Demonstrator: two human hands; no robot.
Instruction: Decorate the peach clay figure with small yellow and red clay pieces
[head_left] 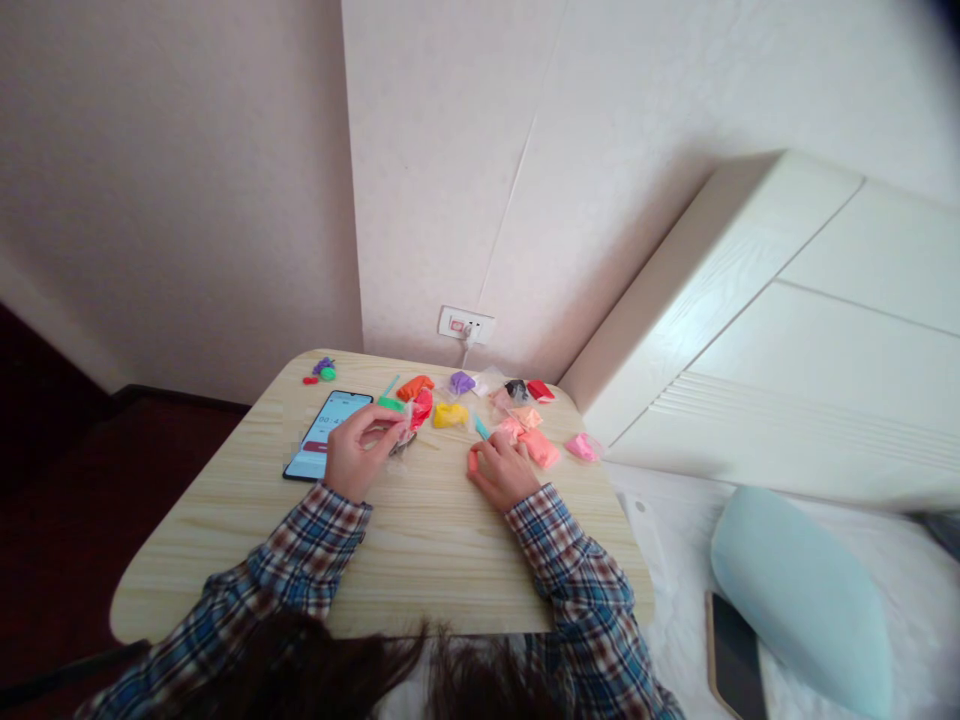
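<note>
My left hand is raised over the table beside the phone, thumb and fingertips pinched together. What they hold, if anything, is too small to make out. Just beyond those fingertips are a green clay packet and a red clay packet in clear film. My right hand rests low at the table's middle right, fingers curled round a teal modelling tool whose end sticks out ahead. A small orange clay piece lies against its fingertips. Salmon clay in a bag touches or nearly touches this hand's far side.
A lit phone showing a timer lies on the wooden table. Orange, yellow, purple, black and pink clay packets line the back. Small shaped purple clay sits far left. A wall socket holds a plug.
</note>
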